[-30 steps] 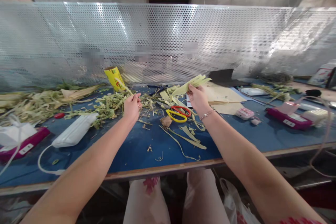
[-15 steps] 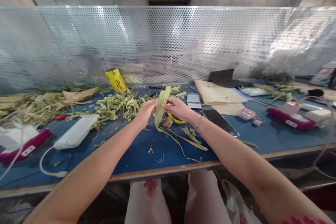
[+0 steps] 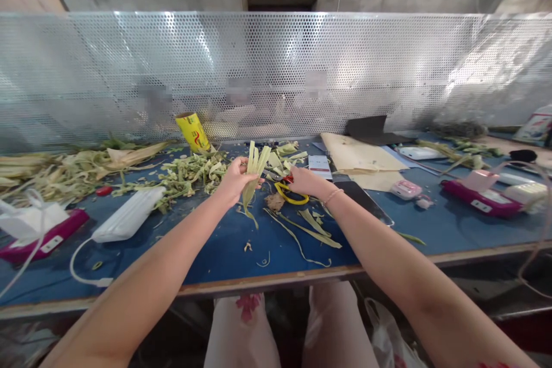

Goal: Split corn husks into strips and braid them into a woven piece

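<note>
My left hand (image 3: 236, 182) is closed around a pale green corn husk (image 3: 255, 169) split into upright strips, its tail hanging below the fingers. My right hand (image 3: 305, 181) rests on scissors (image 3: 297, 200) with red and yellow handles, its fingers curled at the handle and partly hidden. The metal blades point left, towards the left hand. Just below the scissors sits a brown, crumpled piece (image 3: 274, 202). Cut husk strips (image 3: 317, 230) lie on the blue table (image 3: 207, 256) nearer to me.
Husk scraps (image 3: 196, 172) are heaped at the left, near a yellow tube (image 3: 192, 132). A white power bank (image 3: 129, 215) and power strips (image 3: 480, 198) lie on either side. To the right are a phone (image 3: 362, 201) and brown paper (image 3: 362, 155). A perforated metal screen (image 3: 276, 69) stands behind.
My hands have moved apart. The left keeps the husk, now showing separate strips, and shifts slightly left. The right has let go of the husk and come down onto the scissors.
</note>
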`<state>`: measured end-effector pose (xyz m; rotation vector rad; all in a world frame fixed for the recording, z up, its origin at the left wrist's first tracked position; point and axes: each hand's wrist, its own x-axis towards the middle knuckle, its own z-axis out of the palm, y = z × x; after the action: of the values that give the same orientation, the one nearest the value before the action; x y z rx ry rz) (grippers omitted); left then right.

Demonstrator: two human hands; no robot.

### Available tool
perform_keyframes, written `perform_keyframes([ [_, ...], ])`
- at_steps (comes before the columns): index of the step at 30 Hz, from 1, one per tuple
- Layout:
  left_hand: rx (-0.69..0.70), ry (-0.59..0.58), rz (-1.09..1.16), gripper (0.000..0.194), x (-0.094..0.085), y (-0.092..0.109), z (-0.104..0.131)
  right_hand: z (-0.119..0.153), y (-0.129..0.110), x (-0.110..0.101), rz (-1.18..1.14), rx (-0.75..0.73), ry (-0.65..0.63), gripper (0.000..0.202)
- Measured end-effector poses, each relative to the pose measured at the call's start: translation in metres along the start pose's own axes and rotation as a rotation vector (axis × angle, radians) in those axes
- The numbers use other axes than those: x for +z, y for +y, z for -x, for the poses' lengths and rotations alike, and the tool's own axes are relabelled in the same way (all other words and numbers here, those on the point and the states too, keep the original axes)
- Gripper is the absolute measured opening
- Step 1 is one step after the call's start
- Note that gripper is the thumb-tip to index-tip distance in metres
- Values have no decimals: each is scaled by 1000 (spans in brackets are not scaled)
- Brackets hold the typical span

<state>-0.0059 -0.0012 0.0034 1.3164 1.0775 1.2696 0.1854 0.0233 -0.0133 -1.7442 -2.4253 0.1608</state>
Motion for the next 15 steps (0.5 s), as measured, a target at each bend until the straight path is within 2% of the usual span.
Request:
perform_keyframes([
  [3,6,51,-106,36,-6,-3,-7,0,-2,-1,-8,-28,-42,29],
  [6,68,84,-390,37,-17,-5,-17,-3,-2,2,11,1,-52,33],
  [9,172,113,-645,32,-26,-2,-22,-8,0,7,13,28,-53,32],
  [12,205,218,-857,22,-30,8,-20,-12,1,10,27,34,-28,28],
  [15,339,310,-1054,14,-32,16,-16,-11,0,7,47,39,38,24],
])
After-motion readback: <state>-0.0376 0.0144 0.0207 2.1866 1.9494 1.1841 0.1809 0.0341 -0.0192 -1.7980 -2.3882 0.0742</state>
